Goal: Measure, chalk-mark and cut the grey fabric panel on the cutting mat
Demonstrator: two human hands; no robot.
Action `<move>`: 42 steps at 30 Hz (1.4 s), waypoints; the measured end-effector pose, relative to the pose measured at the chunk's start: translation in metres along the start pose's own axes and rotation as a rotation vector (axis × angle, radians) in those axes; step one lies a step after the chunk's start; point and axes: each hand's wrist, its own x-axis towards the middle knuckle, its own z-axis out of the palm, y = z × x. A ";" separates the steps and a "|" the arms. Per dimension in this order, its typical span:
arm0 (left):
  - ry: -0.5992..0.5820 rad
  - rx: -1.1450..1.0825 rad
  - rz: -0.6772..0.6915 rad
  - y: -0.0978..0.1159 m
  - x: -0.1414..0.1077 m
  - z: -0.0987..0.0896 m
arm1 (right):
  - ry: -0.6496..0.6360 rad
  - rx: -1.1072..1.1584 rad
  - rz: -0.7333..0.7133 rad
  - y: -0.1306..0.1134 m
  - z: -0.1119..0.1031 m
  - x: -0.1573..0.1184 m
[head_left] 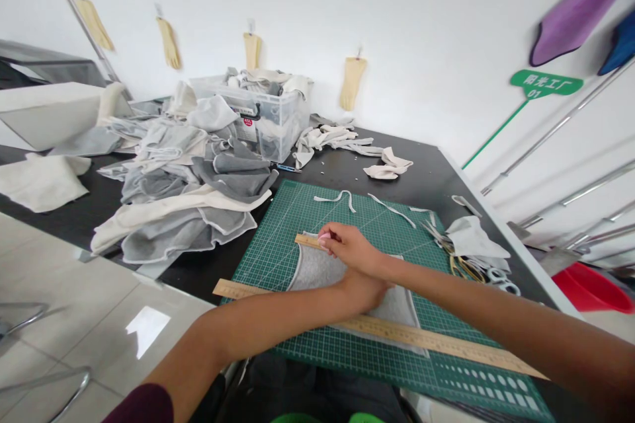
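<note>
A piece of grey fabric [317, 268] with pale edges lies on a green cutting mat [278, 218]. My right hand [350, 248] pinches a small pink piece of tailor's chalk [324, 236] at the fabric's far edge. There the chalk meets a short wooden ruler [308, 242], whose other end is hidden under my hands. My left hand [366, 292] rests low over the fabric, crossed by my right forearm; its fingers are mostly hidden. Nearer to me, a long wooden ruler [446, 342] spans the fabric and mat, passing beneath my left forearm.
A heap of grey and white fabric pieces [169, 165] covers the table's left side, beside a full clear plastic box [288, 115]. Scissors [501, 279] and scraps [476, 238] lie at the mat's right. Fabric strips [391, 210] lie on its far part. A pen-like blue tool [288, 167] sits behind.
</note>
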 end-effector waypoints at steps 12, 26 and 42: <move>-0.058 0.174 0.107 0.000 -0.011 -0.017 | 0.030 -0.330 -0.055 0.040 0.019 0.052; -0.068 0.166 0.101 0.001 -0.013 -0.019 | -0.026 -0.359 -0.067 0.032 0.026 0.058; -0.039 0.169 0.085 0.002 -0.014 -0.022 | -0.025 -0.424 -0.030 0.029 0.026 0.055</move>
